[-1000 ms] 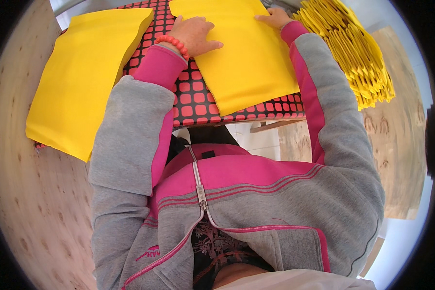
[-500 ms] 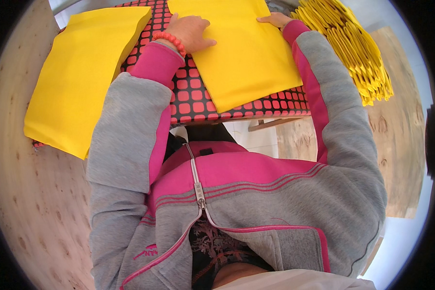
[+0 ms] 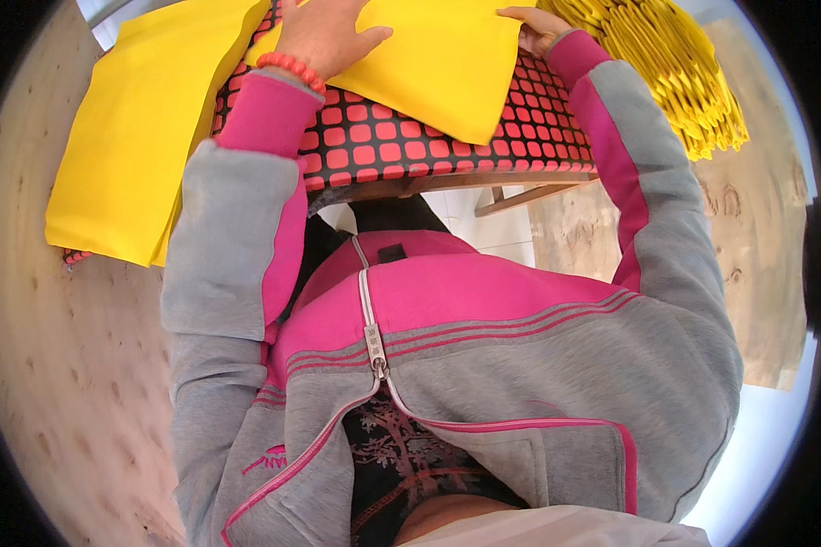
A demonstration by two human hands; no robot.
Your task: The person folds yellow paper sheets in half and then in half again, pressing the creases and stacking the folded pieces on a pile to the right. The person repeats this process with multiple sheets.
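A flat yellow cloth piece [image 3: 429,68], perhaps a folded fabric bag, lies on the table with one corner pointing toward me. My left hand [image 3: 324,36], wearing a red bead bracelet [image 3: 292,68], rests at its left side, thumb stretched out; its fingertips run out of the picture at the top. At the right edge of the cloth my right hand [image 3: 540,31] pinches it between thumb and fingers. The far part of the cloth is cut off by the picture's upper edge.
A stack of yellow cloth pieces [image 3: 137,137] sits at the left, overhanging the table edge. To the right lies a thick pile of folded yellow pieces [image 3: 670,68]. The table has a red-and-black checked cover [image 3: 374,141]. Wooden boards [image 3: 748,228] show at the right.
The middle yellow cloth has turned and shifted away from me, baring more of the checked cover. My left hand has moved up and slightly left; my right hand stays at the cloth's right edge.
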